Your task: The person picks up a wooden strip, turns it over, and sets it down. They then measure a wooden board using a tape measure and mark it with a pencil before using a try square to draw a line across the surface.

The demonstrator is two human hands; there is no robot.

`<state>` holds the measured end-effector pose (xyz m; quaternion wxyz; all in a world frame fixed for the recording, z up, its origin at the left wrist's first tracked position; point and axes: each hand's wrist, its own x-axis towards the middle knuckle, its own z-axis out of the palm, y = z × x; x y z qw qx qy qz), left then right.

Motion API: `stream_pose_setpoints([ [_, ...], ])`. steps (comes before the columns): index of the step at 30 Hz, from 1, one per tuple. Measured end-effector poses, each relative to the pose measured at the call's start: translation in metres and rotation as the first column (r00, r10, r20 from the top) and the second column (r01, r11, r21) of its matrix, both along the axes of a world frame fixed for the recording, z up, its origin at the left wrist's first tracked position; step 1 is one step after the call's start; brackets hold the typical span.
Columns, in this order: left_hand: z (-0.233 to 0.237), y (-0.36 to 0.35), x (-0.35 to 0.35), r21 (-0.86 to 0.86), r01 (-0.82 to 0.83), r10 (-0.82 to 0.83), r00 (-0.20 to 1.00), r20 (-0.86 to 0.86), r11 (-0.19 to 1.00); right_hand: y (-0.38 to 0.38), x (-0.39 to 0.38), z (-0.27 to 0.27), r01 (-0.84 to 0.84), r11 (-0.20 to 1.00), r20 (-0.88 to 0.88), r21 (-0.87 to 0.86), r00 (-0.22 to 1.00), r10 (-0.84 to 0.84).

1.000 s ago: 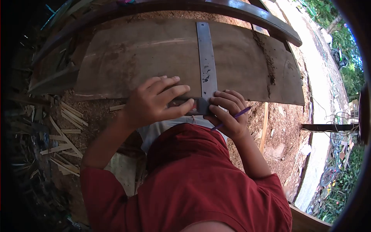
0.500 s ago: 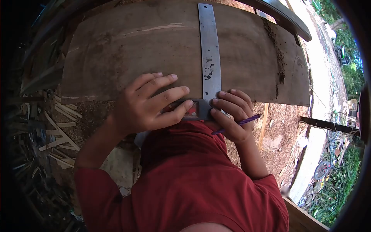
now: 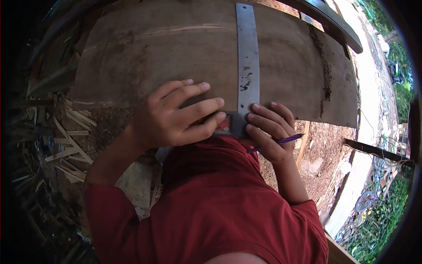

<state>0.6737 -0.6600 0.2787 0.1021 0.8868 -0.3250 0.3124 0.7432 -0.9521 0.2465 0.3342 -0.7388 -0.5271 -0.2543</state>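
Observation:
A brown plywood board (image 3: 189, 57) lies across the space in front of me, with a metal try square (image 3: 247, 53) on it. The square's blade runs away from me over the board, and its dark stock (image 3: 238, 125) sits along the near edge. My left hand (image 3: 176, 112) is over the stock, its fingers partly spread and bent, some resting on the board; its thumb is hidden. My right hand (image 3: 273, 127) presses fingertips on the square's corner where blade meets stock. A purple pencil (image 3: 288, 139) is tucked between the fingers of that same hand.
Thin wood strips (image 3: 72, 152) lie scattered on the ground at left. Sawdust (image 3: 323, 152) covers the ground at right, beside a pale path. A dark wooden beam (image 3: 329, 20) stands beyond the board. A bicycle wheel (image 3: 365, 200) lies near grass at far right.
The view has tilted slightly, so the board, square and both hands appear a little further right. Both hands keep the same hold on the square.

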Motion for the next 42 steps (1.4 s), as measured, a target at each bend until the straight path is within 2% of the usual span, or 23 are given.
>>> stream_pose_setpoints([
  [22, 0.0, -0.005, -0.001, -0.03, -0.019, 0.019, 1.0, 0.006, 0.999, 0.002, 0.0, 0.011, 0.023, 0.999, -0.028, -0.042, 0.999, -0.025],
  [42, 0.0, -0.008, -0.001, 0.007, -0.061, 0.061, 0.998, 0.031, 0.998, -0.001, 0.007, 0.024, -0.038, 0.993, -0.031, -0.115, 0.999, 0.034],
])
